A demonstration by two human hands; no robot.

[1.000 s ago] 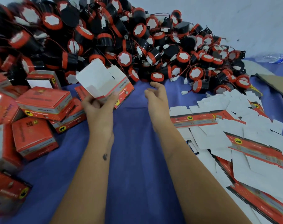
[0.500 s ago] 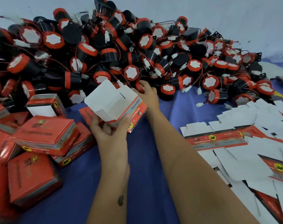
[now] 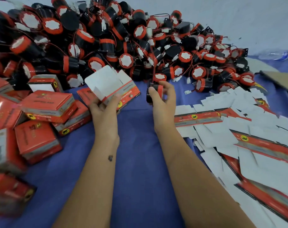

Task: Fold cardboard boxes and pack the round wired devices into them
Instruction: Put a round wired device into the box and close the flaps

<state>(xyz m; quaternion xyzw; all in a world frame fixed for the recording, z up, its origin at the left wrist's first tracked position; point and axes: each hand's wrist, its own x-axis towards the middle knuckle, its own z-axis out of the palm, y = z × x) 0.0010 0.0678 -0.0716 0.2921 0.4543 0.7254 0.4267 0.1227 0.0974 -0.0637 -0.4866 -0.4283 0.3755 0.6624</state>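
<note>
Hands (image 3: pixel 105 111) (image 3: pixel 163 102) hold box (image 3: pixel 112 86), device (image 3: pixel 154 93); print seemingly illegible

You're holding a red box (image 3: pixel 113 89) with white flaps and a black device (image 3: pixel 154 92) banded red; blue cloth (image 3: pixel 140 162) beneath, red-striped white flats (image 3: pixel 238 129) right.
</note>
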